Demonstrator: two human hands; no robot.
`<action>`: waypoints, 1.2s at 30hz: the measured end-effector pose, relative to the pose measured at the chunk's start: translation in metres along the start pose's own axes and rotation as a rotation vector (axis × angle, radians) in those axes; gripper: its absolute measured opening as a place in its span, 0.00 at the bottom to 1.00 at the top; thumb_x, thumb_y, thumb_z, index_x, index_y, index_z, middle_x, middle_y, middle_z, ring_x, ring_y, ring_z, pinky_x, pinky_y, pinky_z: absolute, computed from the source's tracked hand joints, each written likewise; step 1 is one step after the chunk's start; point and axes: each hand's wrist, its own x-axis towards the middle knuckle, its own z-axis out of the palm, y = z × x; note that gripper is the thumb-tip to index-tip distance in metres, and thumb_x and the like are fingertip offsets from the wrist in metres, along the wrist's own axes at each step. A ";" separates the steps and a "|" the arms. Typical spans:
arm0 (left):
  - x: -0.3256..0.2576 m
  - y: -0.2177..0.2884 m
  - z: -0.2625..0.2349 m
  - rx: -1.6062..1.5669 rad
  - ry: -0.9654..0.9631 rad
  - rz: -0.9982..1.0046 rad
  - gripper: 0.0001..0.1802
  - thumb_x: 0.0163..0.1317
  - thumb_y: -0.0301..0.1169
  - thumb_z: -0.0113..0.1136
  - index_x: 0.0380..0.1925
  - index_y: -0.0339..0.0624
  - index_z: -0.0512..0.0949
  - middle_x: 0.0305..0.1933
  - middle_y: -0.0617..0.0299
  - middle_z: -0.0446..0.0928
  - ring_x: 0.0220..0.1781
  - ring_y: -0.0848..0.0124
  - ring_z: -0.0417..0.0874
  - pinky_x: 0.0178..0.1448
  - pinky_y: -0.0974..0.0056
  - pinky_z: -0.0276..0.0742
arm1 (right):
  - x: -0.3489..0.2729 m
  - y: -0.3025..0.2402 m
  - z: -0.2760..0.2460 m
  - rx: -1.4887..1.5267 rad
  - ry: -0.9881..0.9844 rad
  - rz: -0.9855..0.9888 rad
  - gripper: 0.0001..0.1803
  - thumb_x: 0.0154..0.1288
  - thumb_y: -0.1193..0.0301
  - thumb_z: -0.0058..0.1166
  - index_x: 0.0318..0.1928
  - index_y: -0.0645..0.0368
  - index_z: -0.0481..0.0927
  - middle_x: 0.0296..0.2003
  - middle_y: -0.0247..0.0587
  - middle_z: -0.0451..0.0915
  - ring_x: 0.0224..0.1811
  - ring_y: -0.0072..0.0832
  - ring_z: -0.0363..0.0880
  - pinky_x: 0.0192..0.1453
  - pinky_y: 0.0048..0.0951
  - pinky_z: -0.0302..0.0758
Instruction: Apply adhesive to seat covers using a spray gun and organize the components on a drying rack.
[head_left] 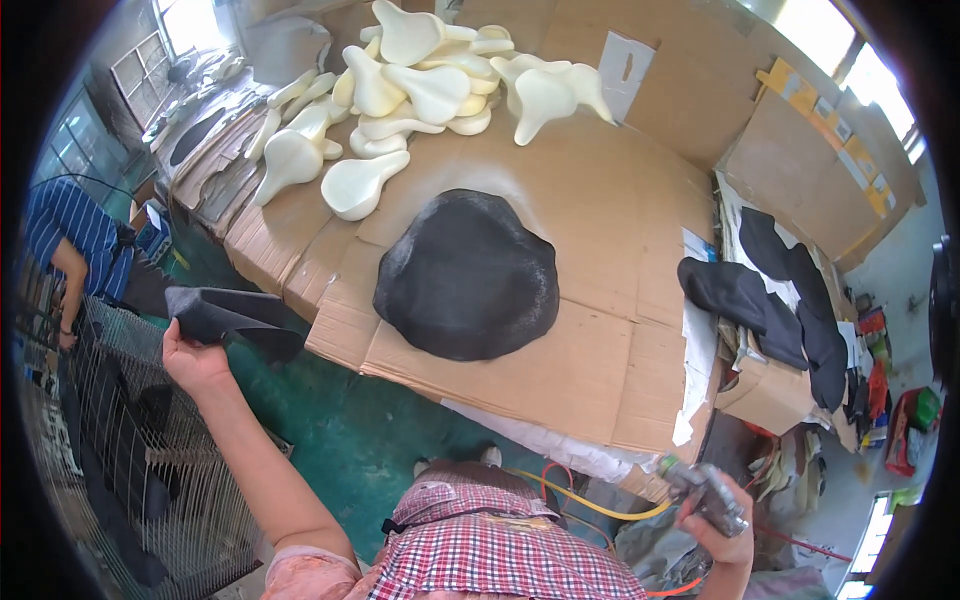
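"Holding what, and where?"

"Pinching a black sheet [225,312] in the left hand [196,364], just off the left edge of the table [590,375], near the rack [195,500]; gripping a tool [703,496] in the right hand [724,538], near the table's right front corner."

"Getting how far?"

"Counting one sheet in hand; apparently leaving a dusty-edged black stack [468,275] on the table and bare pale seats [430,92] heaped beyond."

"Looking how?"

"Drooping in a loose fold, showing matte charcoal, hiding any fine marks."

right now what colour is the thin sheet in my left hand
The thin sheet is dark grey; head view.
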 end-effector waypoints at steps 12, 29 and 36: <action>0.014 0.047 -0.023 -0.055 0.188 0.174 0.18 0.57 0.30 0.46 0.46 0.33 0.72 0.50 0.50 0.74 0.55 0.54 0.73 0.60 0.45 0.65 | 0.037 0.003 0.031 0.146 0.127 -0.113 0.34 0.50 0.77 0.60 0.59 0.67 0.63 0.29 0.41 0.77 0.30 0.26 0.77 0.35 0.28 0.75; 0.030 0.051 -0.026 -0.045 0.152 0.238 0.22 0.58 0.29 0.45 0.50 0.25 0.66 0.54 0.44 0.69 0.56 0.52 0.71 0.61 0.50 0.67 | 0.027 0.000 0.007 -0.251 -0.187 -0.034 0.33 0.45 0.81 0.58 0.57 0.69 0.67 0.27 0.39 0.77 0.29 0.24 0.76 0.36 0.25 0.74; 0.036 0.004 -0.035 -0.119 0.200 0.193 0.14 0.58 0.27 0.51 0.42 0.28 0.70 0.50 0.46 0.71 0.49 0.54 0.75 0.52 0.55 0.76 | 0.035 -0.006 0.027 0.110 -0.017 -0.094 0.32 0.44 0.81 0.57 0.56 0.68 0.68 0.29 0.41 0.78 0.30 0.25 0.77 0.36 0.25 0.73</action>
